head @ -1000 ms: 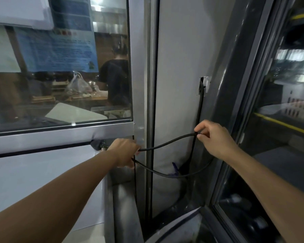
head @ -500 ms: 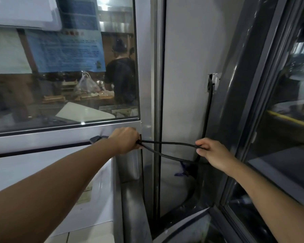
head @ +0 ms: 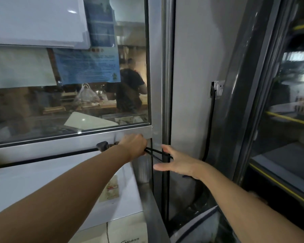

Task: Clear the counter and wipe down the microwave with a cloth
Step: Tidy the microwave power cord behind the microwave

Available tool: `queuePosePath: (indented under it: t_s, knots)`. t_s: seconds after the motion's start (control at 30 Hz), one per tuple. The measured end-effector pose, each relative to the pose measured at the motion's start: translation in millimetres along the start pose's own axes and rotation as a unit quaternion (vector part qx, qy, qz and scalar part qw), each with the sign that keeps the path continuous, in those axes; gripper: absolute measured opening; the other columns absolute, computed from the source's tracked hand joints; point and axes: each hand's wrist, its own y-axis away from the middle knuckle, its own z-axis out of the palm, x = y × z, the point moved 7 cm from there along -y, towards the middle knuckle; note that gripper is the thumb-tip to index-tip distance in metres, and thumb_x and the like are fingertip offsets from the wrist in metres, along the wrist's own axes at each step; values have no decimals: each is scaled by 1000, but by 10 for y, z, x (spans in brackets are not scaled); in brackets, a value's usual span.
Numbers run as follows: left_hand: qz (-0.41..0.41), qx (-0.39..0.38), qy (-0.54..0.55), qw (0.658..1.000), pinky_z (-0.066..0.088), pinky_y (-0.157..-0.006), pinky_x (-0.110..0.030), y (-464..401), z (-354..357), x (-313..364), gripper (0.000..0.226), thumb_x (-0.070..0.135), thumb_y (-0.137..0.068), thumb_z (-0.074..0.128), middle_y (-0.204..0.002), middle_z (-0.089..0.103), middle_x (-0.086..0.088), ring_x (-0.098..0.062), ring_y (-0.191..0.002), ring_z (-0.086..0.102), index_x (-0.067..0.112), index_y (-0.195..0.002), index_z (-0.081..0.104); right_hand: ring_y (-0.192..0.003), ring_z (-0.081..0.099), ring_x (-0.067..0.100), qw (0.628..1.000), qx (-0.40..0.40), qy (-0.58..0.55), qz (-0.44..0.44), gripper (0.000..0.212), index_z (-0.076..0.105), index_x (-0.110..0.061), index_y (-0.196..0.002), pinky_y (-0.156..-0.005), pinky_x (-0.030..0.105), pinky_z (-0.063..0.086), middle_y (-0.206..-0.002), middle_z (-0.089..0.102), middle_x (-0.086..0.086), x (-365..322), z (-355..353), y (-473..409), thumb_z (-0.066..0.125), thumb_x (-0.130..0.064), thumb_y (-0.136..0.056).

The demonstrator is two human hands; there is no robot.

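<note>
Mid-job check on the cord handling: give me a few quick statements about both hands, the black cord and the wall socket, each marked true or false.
1. The left hand grips the black cord. True.
2. The right hand pinches the cord. False: its fingers are spread straight.
3. A plug shows beside the left wrist. True.
4. The wall socket has nothing in it. False: a black lead hangs from it.
</note>
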Motion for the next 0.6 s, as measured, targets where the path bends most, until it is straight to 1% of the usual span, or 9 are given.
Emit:
queuePosePath:
  t_s: [0.07, 0.1, 0.2, 0.27, 0.33, 0.37, 0.4, 0.5, 0.6]
  knots:
    - [1, 10, -11, 1000, 48, -83, -40, 63, 12, -23, 33, 30, -95, 51, -117, 55, -12, -33, -106, 58, 6, -115, 62, -141, 24, 16, 1000, -4, 4, 9, 101, 10, -30, -150, -113, 33, 23, -157, 16, -6, -22, 143, -54, 74, -48, -74]
    - [4, 16, -15, 1000, 47, -82, -40, 101, 22, -39, 33, 29, -95, 51, -117, 54, -13, -34, -106, 58, 6, -115, 62, -139, 26, 15, 1000, 1, 2, 14, 97, 13, -27, -150, -112, 31, 25, -156, 20, -5, -18, 196, -58, 73, -44, -76]
    - [7, 28, -10, 1000, 46, -81, -41, 235, 70, -113, 34, 29, -95, 50, -116, 53, -13, -35, -105, 58, 5, -116, 62, -127, 41, 9, 999, 32, -17, 6, 78, 31, -21, -144, -99, 23, 31, -144, 41, -3, -36, 319, -1, 71, -39, -80]
    - [5, 33, -2, 999, 46, -81, -41, 319, 106, -157, 32, 27, -96, 50, -117, 52, -13, -36, -105, 58, 6, -116, 61, -108, 52, 6, 998, 61, -2, -11, 61, 45, -21, -133, -90, 21, 37, -126, 55, -5, -70, 373, 63, 71, -38, -81]
    - [9, 40, 2, 999, 47, -79, -40, 374, 138, -168, 28, 23, -96, 48, -116, 51, -12, -35, -105, 58, 8, -116, 61, -90, 57, 7, 993, 104, 45, -36, 37, 57, -22, -114, -81, 24, 42, -101, 61, -8, -106, 377, 116, 69, -38, -82]
    - [13, 45, 4, 999, 47, -78, -40, 391, 145, -160, 26, 20, -97, 47, -115, 51, -12, -35, -104, 58, 8, -114, 61, -85, 58, 10, 988, 125, 74, -46, 25, 59, -23, -103, -78, 28, 45, -91, 61, -7, -121, 369, 136, 67, -37, -84]
    - [18, 50, 6, 999, 47, -78, -40, 397, 149, -153, 24, 17, -97, 46, -114, 51, -12, -35, -103, 58, 8, -113, 61, -82, 59, 14, 983, 143, 104, -51, 20, 59, -22, -97, -77, 32, 48, -86, 62, -4, -130, 352, 145, 65, -37, -85]
    - [22, 70, 36, 997, 49, -78, -40, 367, 148, -168, 20, 11, -95, 46, -108, 53, -11, -33, -98, 59, 10, -106, 62, -80, 61, 18, 965, 177, 179, -68, 17, 58, -22, -94, -77, 39, 51, -85, 63, 1, -148, 260, 118, 60, -37, -89]
    - [12, 87, 83, 993, 46, -74, -37, 257, 143, -263, 18, 12, -93, 45, -103, 58, -9, -30, -96, 59, 15, -103, 61, -71, 60, 18, 959, 189, 190, -92, 14, 53, -27, -84, -69, 39, 51, -74, 61, 1, -68, 119, -19, 54, -37, -92]
